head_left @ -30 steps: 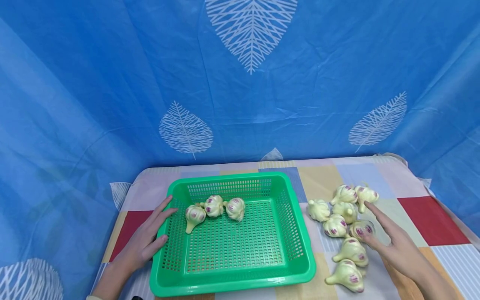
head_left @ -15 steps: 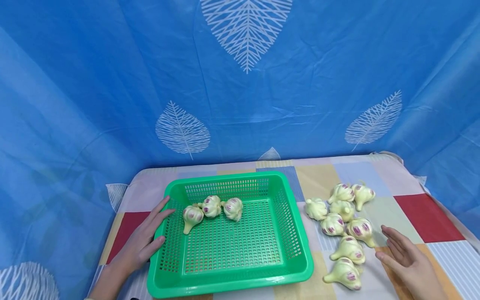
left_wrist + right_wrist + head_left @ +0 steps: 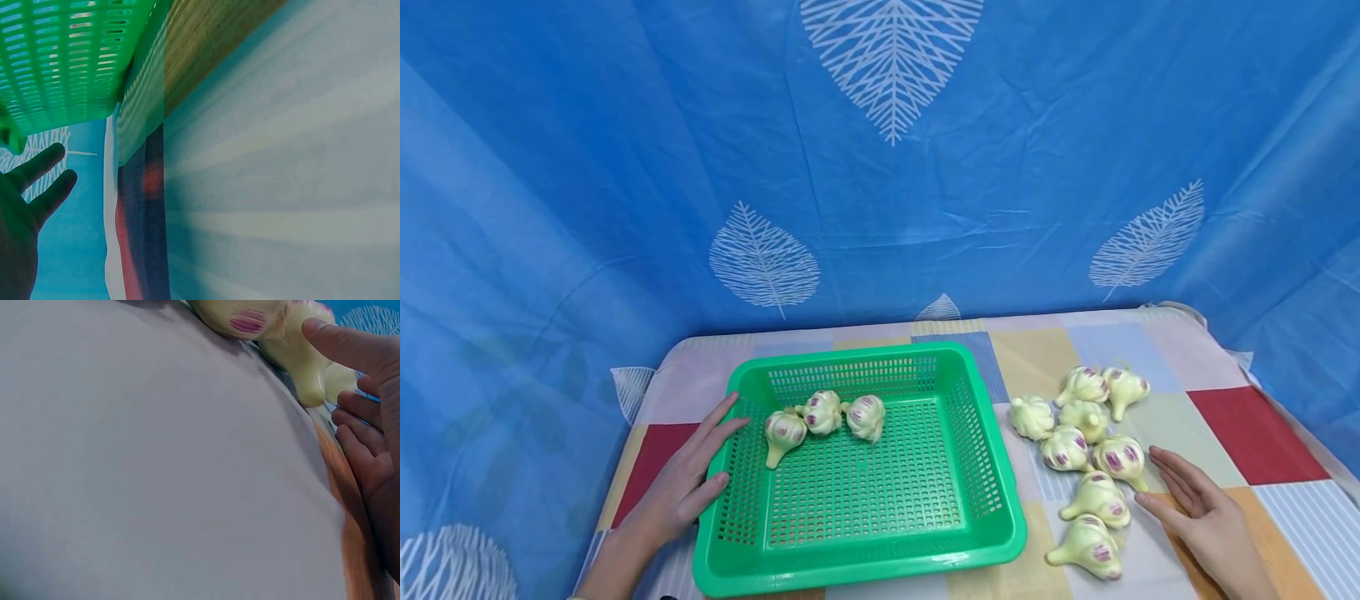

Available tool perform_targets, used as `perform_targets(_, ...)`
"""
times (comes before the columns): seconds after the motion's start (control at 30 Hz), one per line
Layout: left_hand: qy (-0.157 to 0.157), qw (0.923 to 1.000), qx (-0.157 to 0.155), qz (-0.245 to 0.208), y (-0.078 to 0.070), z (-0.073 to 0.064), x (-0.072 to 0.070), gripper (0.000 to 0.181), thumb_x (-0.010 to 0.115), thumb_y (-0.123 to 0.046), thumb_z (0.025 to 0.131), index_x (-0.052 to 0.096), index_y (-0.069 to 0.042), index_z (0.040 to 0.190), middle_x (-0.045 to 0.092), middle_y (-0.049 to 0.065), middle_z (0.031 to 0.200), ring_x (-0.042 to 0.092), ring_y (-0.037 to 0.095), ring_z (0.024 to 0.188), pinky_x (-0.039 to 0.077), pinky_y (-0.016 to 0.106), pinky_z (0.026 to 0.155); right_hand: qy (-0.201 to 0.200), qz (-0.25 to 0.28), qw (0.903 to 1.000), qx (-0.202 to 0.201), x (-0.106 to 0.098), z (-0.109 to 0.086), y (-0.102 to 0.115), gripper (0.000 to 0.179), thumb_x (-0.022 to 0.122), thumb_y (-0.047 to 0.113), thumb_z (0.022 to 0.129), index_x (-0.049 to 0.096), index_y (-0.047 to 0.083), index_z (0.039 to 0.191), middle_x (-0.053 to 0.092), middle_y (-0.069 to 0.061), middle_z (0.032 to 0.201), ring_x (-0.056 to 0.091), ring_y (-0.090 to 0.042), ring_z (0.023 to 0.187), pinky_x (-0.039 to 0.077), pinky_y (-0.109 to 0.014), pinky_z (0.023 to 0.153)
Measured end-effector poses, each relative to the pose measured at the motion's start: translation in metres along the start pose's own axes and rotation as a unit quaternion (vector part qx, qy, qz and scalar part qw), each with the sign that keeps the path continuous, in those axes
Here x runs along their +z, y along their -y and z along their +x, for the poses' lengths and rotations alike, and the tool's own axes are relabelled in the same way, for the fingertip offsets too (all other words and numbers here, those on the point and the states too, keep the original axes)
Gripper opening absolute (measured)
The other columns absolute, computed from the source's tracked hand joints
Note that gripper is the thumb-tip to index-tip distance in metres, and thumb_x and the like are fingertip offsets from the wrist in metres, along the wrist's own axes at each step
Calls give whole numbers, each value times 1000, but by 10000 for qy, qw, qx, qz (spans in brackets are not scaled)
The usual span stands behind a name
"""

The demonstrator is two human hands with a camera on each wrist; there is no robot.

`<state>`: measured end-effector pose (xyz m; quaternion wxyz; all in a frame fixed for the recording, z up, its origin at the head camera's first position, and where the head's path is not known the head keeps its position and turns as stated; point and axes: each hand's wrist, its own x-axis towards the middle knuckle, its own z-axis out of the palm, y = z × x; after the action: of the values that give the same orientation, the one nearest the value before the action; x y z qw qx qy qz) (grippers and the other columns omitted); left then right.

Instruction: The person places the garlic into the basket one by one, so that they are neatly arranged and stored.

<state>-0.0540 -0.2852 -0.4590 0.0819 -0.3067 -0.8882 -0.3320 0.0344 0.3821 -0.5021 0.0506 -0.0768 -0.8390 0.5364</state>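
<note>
My left hand rests at the left rim of a green plastic basket, its fingers spread and relaxed over the edge. In the left wrist view two extended fingers show below the perforated basket wall. Inside the basket, 3 garlic bulbs sit in a row toward the back left. My right hand holds nothing. It lies on its side, fingers extended, just right of a purple-streaked garlic bulb. The right wrist view shows the thumb overlapping a bulb's pale neck.
Several more garlic bulbs lie clustered on the patchwork tablecloth right of the basket. Two of them, including a front bulb, lie nearest the table's front. A blue leaf-patterned curtain hangs behind and along both sides.
My right hand has drawn back from over the garlic cluster toward the front right, then edged slightly left to the bulbs. The left hand stays at the basket. The view shifted slightly.
</note>
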Motion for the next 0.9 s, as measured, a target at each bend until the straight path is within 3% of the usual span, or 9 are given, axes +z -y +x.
perform_targets(0.3,25,10000,-75,-5,-1,-1,-1,69,63,-13,84,45,-9,151,22,9,166,27,19,149,49,43,98,94,-496,9986,134,11,21,10,76,76,24,92,38,14,157,49,16,144,43,21,117,44,-6,85)
perform_targets(0.43,39,9999,-93,-68,-1,0,-1,67,62,-16,87,45,-9,151,22,9,166,27,19,149,43,35,103,175,-460,9987,-93,14,27,12,73,76,19,92,40,12,156,50,13,145,44,19,118,43,-6,87)
perform_targets(0.57,38,9999,-49,-118,0,-1,-1,65,60,-18,89,44,-9,151,22,10,166,26,21,149,34,28,107,237,-144,9992,-304,17,31,13,66,76,9,91,46,3,150,56,21,132,51,14,117,46,-9,86)
perform_targets(0.7,28,9999,-22,-128,0,-1,-1,65,60,-18,89,44,-9,151,22,10,166,26,21,149,32,25,107,150,336,9993,-100,18,34,15,61,77,2,88,53,-2,143,62,26,118,61,10,105,50,-12,80)
perform_targets(0.9,48,9999,-37,-88,1,0,-1,65,60,-19,89,44,-10,151,21,10,166,27,21,149,38,31,107,-23,685,9971,329,16,36,16,56,80,2,85,64,12,137,66,26,110,64,9,98,51,-12,77)
